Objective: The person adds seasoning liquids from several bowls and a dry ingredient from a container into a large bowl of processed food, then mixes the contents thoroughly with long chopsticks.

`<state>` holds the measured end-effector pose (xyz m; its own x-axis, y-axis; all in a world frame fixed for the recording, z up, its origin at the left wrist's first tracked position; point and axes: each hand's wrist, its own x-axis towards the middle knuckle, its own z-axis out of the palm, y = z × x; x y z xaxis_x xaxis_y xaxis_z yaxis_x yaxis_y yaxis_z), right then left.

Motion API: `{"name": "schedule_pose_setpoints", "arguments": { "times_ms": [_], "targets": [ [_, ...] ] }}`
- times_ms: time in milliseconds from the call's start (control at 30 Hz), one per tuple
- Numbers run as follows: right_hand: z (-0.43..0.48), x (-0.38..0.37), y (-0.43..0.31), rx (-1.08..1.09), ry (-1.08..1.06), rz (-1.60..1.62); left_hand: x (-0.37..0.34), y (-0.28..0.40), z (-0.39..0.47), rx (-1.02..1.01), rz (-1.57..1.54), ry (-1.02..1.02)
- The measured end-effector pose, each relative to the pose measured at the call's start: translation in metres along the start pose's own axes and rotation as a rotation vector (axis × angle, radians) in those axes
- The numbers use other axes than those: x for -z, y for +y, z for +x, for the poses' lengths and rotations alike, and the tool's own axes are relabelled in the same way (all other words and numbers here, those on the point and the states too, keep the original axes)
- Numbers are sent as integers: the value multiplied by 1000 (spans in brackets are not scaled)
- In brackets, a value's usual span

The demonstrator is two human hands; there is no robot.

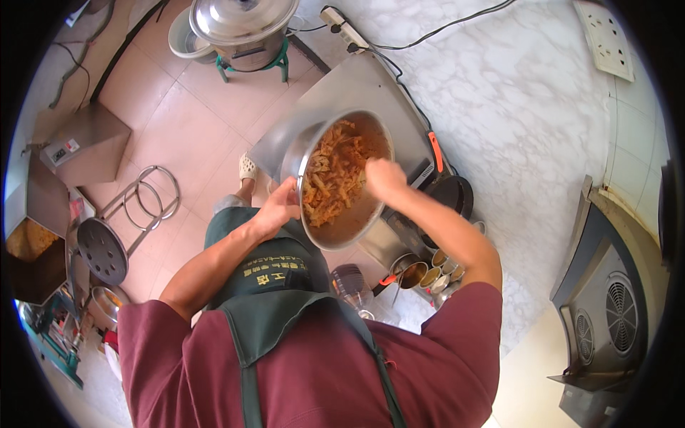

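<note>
A large stainless steel mixing bowl is tilted toward me over the corner of the metal worktop. Inside lies a heap of reddish-brown, sauce-coated food strips, with sauce smeared on the bowl wall. My left hand grips the bowl's near left rim, thumb and fingers at the edge. Over the right part of the bowl, my right hand is curled and slightly blurred beside the food. Whether it holds a utensil or some of the food is hidden.
A lidded steel pot stands on a green stand at the back. A black pan with an orange handle and several small containers are at right. A round-seated stool is at left. A power strip and cables border the worktop.
</note>
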<state>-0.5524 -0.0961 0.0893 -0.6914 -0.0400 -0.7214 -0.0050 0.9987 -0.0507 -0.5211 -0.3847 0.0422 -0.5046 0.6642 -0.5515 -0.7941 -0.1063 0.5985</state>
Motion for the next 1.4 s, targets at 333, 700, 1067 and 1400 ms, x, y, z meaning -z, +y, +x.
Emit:
{"name": "schedule_pose_setpoints", "arguments": {
  "times_ms": [333,700,1067,1400],
  "targets": [
    [-3,7,55,-57,-84,48,-18,4,-8,58,-173,28],
    [-44,21,41,-44,-9,-10,-12,-1,-1,48,-246,-3],
    [-66,21,51,-114,-120,147,-19,16,-2,87,-277,65],
    [-69,9,14,-42,-15,291,-16,5,11,50,-226,37]
  ]
}}
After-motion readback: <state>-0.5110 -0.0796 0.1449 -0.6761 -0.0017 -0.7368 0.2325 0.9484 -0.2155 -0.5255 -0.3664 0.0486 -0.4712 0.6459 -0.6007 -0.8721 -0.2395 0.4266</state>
